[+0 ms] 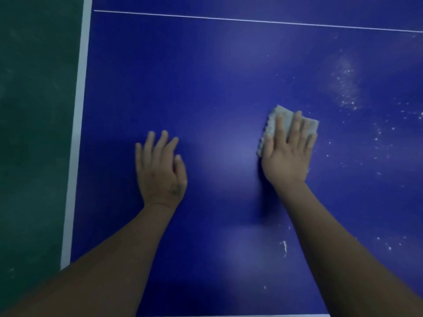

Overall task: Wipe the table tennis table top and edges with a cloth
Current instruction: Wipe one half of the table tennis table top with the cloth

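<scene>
Both hands flat on table [206, 76]; cloth [288, 124] under right hand [287, 159].

Two hands are showing: left hand [160, 170] and right hand [288, 156]. One cloth [287, 117], one table [206, 76], one thin line [251, 20] and one edge stripe [80, 110] are showing too. White specks [348, 88] are lying scattered, too many for counting.

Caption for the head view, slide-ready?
Right hand presses a cloth on the dusty blue table; left hand rests flat beside it.
</scene>
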`<state>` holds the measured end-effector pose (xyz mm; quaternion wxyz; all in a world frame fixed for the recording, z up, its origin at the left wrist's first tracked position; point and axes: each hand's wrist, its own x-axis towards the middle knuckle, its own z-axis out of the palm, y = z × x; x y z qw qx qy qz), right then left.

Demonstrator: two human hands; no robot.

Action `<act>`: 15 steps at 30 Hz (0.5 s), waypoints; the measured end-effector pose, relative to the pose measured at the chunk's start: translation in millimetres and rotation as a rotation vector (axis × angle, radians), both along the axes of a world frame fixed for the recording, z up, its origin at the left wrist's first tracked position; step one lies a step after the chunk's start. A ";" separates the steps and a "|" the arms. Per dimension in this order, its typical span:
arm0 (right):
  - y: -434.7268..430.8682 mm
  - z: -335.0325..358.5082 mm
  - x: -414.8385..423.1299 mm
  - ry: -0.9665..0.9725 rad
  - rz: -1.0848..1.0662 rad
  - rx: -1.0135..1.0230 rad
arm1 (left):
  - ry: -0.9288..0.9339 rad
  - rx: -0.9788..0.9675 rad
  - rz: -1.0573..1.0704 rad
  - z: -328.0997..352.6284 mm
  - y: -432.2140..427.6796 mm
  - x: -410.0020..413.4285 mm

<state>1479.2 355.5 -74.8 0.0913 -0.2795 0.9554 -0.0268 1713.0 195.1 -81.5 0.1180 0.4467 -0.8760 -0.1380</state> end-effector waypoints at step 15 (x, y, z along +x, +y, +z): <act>-58.0 -12.5 -133.2 0.044 0.046 -0.108 | -0.223 -0.001 0.032 -11.7 27.0 -64.4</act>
